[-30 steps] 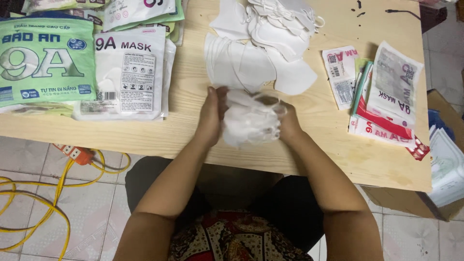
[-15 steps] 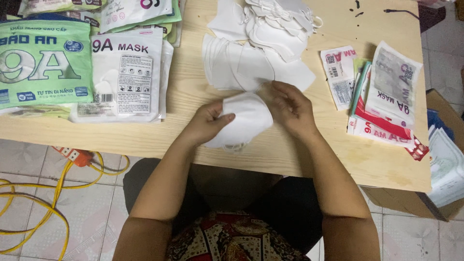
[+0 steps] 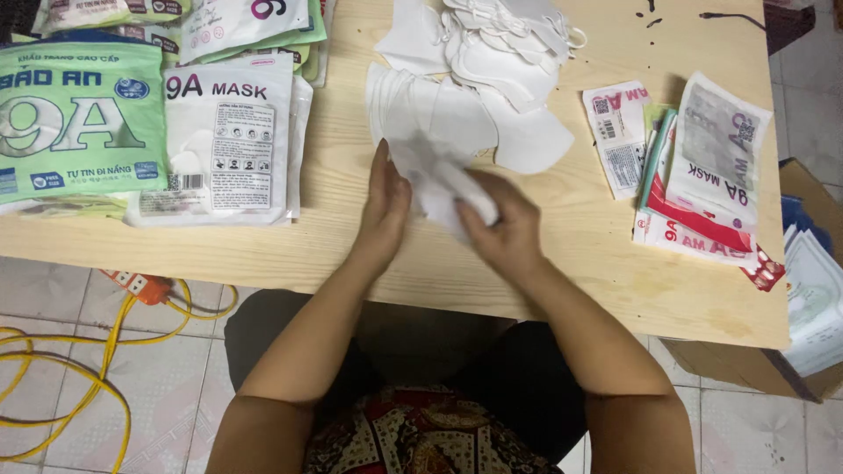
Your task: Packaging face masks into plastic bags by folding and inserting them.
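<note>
A white face mask is pressed between my two hands above the wooden table, blurred by motion. My left hand stands edge-on against the mask's left side, fingers straight. My right hand grips its right side with curled fingers. Just behind lies a stack of flat white masks, and further back a looser heap of white masks with ear loops.
Sealed mask packets, green and white, cover the table's left. Red-and-white empty pouches lie on the right. A cardboard box with papers stands beside the table; yellow cable and a power strip lie on the tiled floor.
The mask lay spread flat under both hands half a second ago; now my hands have come together around it, folding it up, a little farther from the table's front edge.
</note>
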